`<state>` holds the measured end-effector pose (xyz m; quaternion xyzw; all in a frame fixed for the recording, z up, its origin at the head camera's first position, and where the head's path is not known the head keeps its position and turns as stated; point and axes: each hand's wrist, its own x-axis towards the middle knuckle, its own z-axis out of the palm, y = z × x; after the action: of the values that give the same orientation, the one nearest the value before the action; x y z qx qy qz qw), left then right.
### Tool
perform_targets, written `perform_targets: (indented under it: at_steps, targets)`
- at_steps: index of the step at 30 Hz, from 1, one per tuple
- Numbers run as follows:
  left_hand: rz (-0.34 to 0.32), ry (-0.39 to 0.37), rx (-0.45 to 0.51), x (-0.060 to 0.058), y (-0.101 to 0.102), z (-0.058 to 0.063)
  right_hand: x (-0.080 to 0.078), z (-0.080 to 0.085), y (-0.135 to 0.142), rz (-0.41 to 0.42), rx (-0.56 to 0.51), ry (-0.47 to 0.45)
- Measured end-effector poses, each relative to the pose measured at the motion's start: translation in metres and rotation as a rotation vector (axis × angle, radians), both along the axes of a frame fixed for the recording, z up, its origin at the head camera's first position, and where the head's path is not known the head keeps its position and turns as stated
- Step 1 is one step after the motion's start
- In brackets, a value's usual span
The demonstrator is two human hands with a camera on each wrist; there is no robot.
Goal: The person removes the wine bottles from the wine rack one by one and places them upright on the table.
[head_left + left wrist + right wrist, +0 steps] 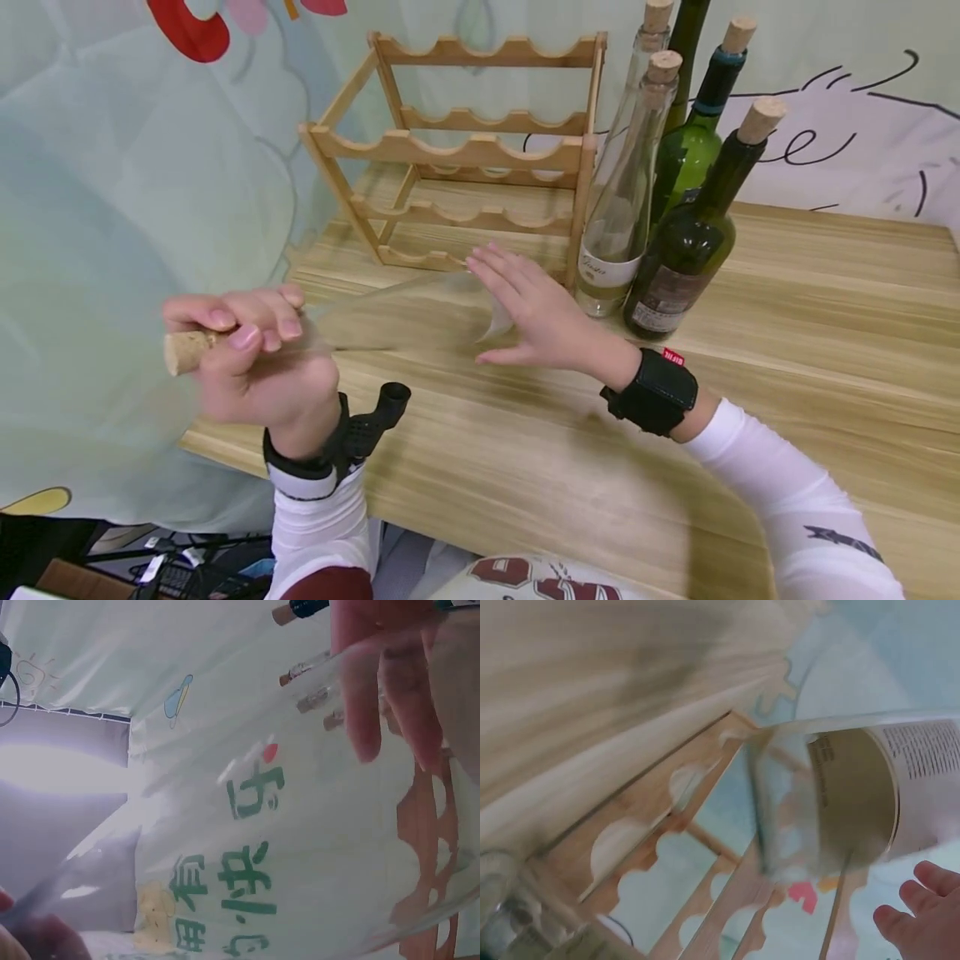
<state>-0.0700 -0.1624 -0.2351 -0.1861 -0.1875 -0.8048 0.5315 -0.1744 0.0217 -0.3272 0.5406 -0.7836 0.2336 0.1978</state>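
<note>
A clear glass bottle (405, 323) lies tilted in the air above the table, its cork (183, 352) pointing left. My left hand (262, 358) grips it by the neck, with fingers curled round just below the cork. Beside the base end is my right hand (536, 317), its fingers extended; whether they touch the glass I cannot tell. In the right wrist view the bottle's base and its white and gold label (855, 799) show, with right fingertips (922, 900) near it. Just beyond stands a wooden wine rack (480, 150) with scalloped rails and no bottles in it.
Several corked bottles stand close together right of the rack, among them a clear one (615, 225) and a dark green one (686, 242). The wooden table (825, 350) stretches right. A printed cloth (135, 208) hangs behind and to the left.
</note>
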Motion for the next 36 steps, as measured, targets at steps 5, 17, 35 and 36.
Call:
perform_targets:
  at_steps: [5,17,35,36]
  targets:
    - [-0.127,-0.001,-0.108,-0.002,0.011,-0.002,0.013,-0.003,0.003,-0.014,0.026,-0.056]
    - [-0.431,0.035,-0.474,-0.018,0.042,-0.003,0.045,-0.015,0.033,-0.228,0.007,-0.318]
    - [-0.647,-0.139,-0.969,-0.073,0.100,-0.008,0.055,-0.041,0.069,-0.359,-0.220,-0.654]
    - [-0.648,-0.144,-0.976,-0.072,0.102,-0.006,0.055,-0.042,0.070,-0.374,-0.225,-0.675]
